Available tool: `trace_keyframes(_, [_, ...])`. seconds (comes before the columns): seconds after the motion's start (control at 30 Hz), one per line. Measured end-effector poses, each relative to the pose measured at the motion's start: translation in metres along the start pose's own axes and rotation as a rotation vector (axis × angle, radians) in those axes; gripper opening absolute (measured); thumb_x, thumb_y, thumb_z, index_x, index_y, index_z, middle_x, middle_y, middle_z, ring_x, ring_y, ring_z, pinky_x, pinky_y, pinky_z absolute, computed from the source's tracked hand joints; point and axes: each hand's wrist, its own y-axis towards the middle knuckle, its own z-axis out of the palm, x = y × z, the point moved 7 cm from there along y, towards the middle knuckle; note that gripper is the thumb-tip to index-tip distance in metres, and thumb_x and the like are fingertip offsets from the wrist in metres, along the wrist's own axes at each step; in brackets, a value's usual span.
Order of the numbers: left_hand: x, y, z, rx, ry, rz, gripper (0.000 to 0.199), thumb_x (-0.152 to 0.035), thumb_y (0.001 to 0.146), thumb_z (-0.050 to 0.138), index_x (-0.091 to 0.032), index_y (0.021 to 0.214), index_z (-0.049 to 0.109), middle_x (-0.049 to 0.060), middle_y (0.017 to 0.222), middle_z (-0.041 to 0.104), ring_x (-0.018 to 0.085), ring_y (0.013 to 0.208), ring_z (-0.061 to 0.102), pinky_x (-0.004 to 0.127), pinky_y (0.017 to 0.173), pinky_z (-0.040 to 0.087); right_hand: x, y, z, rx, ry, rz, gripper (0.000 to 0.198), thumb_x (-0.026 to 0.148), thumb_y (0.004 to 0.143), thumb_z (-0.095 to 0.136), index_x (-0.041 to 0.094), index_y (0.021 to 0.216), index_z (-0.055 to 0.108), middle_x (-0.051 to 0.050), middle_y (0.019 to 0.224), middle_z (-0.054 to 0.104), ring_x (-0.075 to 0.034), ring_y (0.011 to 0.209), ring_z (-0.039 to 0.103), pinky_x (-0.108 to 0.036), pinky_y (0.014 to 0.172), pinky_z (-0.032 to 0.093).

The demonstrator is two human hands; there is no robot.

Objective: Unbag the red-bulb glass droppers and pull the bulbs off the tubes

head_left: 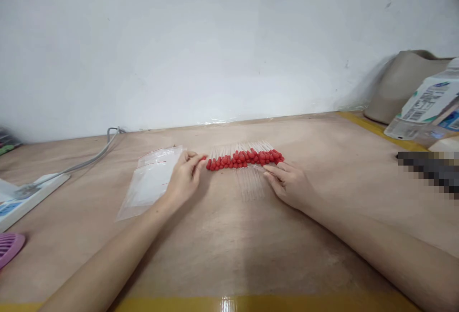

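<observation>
Several thin clear droppers with red rubber bulbs [247,158] lie side by side in a row on the table, their clear tubes pointing toward the wall. At the left end of the row, my left hand [184,173] is closed in a pinch on one red bulb [203,158]. My right hand [289,183] pinches a thin clear tube [258,167] just in front of the row. More loose clear tubes [249,190] lie below the bulbs, beside my right fingertips. Whether the held bulb has a tube in it cannot be made out.
Clear zip bags [143,187] lie left of my left hand. A white power strip [39,192] with a grey cable [89,159] is at far left, near a pink slotted object [10,247]. At right stand a plastic bottle [423,101] and a beige container [398,82].
</observation>
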Motion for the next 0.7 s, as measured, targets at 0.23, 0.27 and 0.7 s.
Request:
trace_keyframes(0.23, [0.056, 0.019, -0.022, 0.281, 0.198, -0.366, 0.031, -0.031, 0.076, 0.046, -0.018, 0.1, 0.061, 0.003, 0.077, 0.062, 0.019, 0.072, 0.058, 0.029, 0.066, 0.045, -0.007, -0.003, 0.007, 0.066, -0.016, 0.091, 0.016, 0.018, 0.08, 0.043, 0.015, 0.081, 0.059, -0.004, 0.066, 0.06, -0.016, 0.063, 0.053, -0.028, 0.062, 0.04])
trace_keyframes(0.27, [0.059, 0.018, -0.024, 0.308, 0.193, -0.404, 0.033, -0.033, 0.075, 0.048, -0.019, 0.102, 0.059, 0.003, 0.08, 0.063, 0.018, 0.07, 0.059, 0.028, 0.064, 0.044, -0.007, -0.003, 0.007, 0.072, -0.029, 0.091, 0.015, 0.018, 0.079, 0.043, 0.016, 0.078, 0.058, -0.004, 0.065, 0.059, -0.016, 0.061, 0.053, -0.027, 0.061, 0.039])
trace_keyframes(0.7, [0.055, 0.009, -0.013, 0.473, 0.283, -0.471, 0.031, -0.048, 0.067, 0.055, -0.019, 0.076, 0.058, 0.003, 0.075, 0.064, 0.02, 0.07, 0.06, 0.026, 0.057, 0.042, 0.002, -0.003, 0.011, 0.125, -0.097, 0.019, 0.014, 0.02, 0.08, 0.047, 0.017, 0.073, 0.059, -0.002, 0.067, 0.062, -0.015, 0.065, 0.052, -0.029, 0.065, 0.033])
